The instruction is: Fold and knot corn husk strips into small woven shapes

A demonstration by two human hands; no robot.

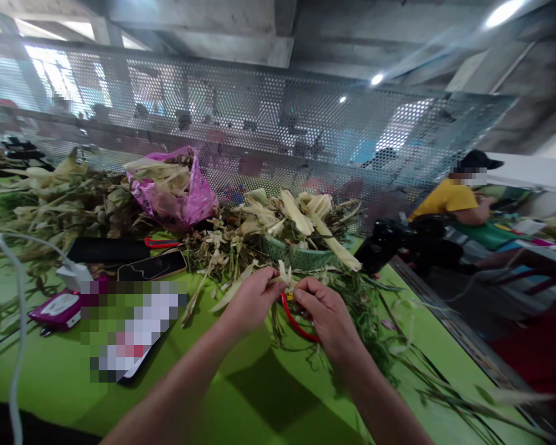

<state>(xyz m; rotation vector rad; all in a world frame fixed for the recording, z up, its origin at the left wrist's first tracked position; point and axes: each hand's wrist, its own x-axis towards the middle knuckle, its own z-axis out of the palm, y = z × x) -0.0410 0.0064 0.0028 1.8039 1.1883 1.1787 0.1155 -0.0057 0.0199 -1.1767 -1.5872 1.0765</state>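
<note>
My left hand (252, 300) is closed in a pinch on a pale plant piece (285, 273) at the middle of the green table (250, 395). My right hand (327, 312) is closed too, its fingers meeting the left hand at that same piece. A red-handled tool (296, 322) curves under my right hand; whether the hand grips it I cannot tell. Green stems (375, 309) lie under and to the right of both hands.
A green basket (301, 256) of husks stands just behind my hands, a pink bag (176, 191) further left. Phones (152, 266), a white charger (74, 273) with its cable and a pink device (60, 308) lie at left. A perforated metal screen (259, 123) backs the table. A person in yellow (449, 201) sits at right.
</note>
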